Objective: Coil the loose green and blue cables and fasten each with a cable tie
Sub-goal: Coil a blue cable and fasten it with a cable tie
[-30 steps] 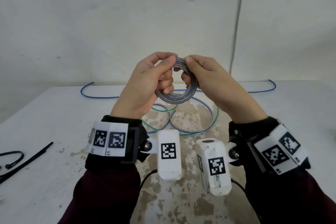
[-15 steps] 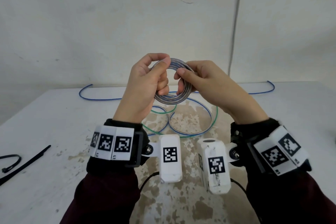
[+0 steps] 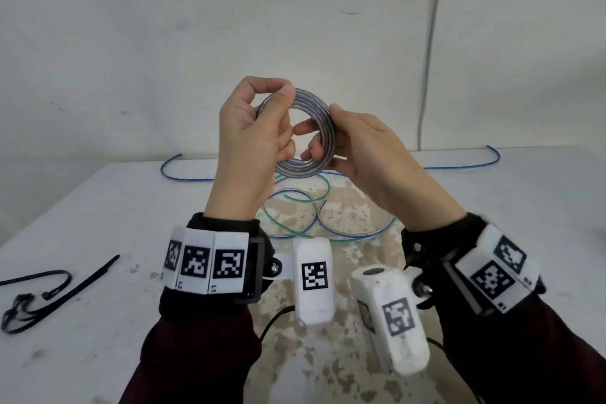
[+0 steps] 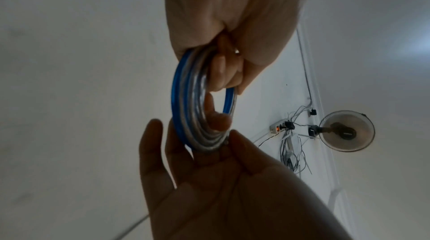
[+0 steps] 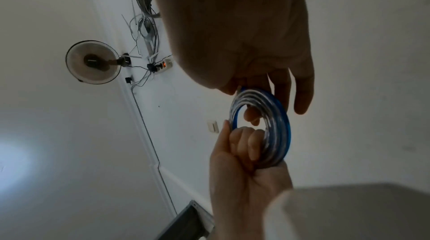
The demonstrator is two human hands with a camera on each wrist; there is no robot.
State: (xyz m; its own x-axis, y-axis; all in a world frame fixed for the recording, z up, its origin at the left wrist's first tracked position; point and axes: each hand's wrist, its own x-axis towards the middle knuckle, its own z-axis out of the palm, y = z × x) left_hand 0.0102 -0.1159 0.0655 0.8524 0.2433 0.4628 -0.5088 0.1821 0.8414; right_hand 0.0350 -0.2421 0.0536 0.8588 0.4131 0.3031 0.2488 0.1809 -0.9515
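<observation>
A small coil of blue cable (image 3: 295, 170) is held upright above the table between both hands. My left hand (image 3: 278, 115) grips its left side, thumb on top and fingers curled through the ring. My right hand (image 3: 323, 123) pinches its right side, thumb on the outer rim and fingers reaching through. In the left wrist view the coil (image 4: 186, 97) hangs from the left hand (image 4: 223, 71), with the right hand (image 4: 193, 152) below. The right wrist view shows the coil (image 5: 279, 124) between the right hand (image 5: 267, 93) and left hand (image 5: 244, 142). Loose green and blue loops (image 3: 295, 229) lie on the table beneath.
Black cable ties (image 3: 49, 285) lie at the table's left edge. A blue cable (image 3: 170, 170) runs along the back of the white table (image 3: 98, 207) to a curled end at the far right (image 3: 493, 157). A grey conduit (image 3: 429, 43) runs down the wall behind.
Both hands have lifted the coil a little higher. My right hand has shifted its hold, with its fingers now reaching through the ring. The loose loops on the table have shifted.
</observation>
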